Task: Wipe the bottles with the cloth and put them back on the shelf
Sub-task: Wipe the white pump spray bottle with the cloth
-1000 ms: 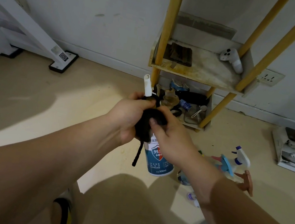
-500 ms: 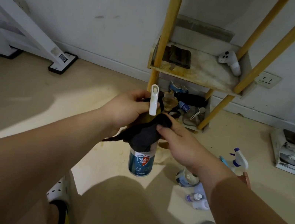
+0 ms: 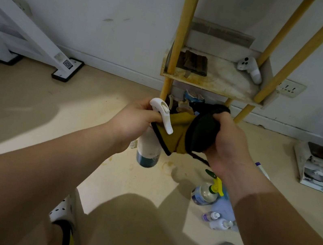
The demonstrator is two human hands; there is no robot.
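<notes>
Wooden shelf (image 3: 222, 83) w/ yellow posts stands against the wall straight ahead; its middle board is stained and mostly bare, w/ a white controller (image 3: 249, 69) at the back right and a dark folded item at the left. Btm tier is crammed w/ clutter, too dim to sort out.

Left hand (image 3: 135, 118) has its fingers wrapped tight round the neck of the spray bottle (image 3: 148, 148), just under the white trigger head (image 3: 161, 111). The bottle hangs upright in mid-air, between the person and the shelf. Right hand (image 3: 229, 146) clutches a bunched cloth (image 3: 196, 136), black outside, mustard inside. One flap of it reaches across to the bottle's neck.

Other bottles on the floor to the right: a round one w/ a yellow-green trigger (image 3: 203, 194) and two small ones (image 3: 215, 220), apparently not yet wiped.

Handling: the bottle is rigid plastic, prob. part-full, so moderate weight. Its smooth body may be slick if damp, so the neck below the trigger is the secure hold. That also leaves the barrel free for wiping. The cloth is soft and limp, so keep it wadded in the palm to press evenly.
</notes>
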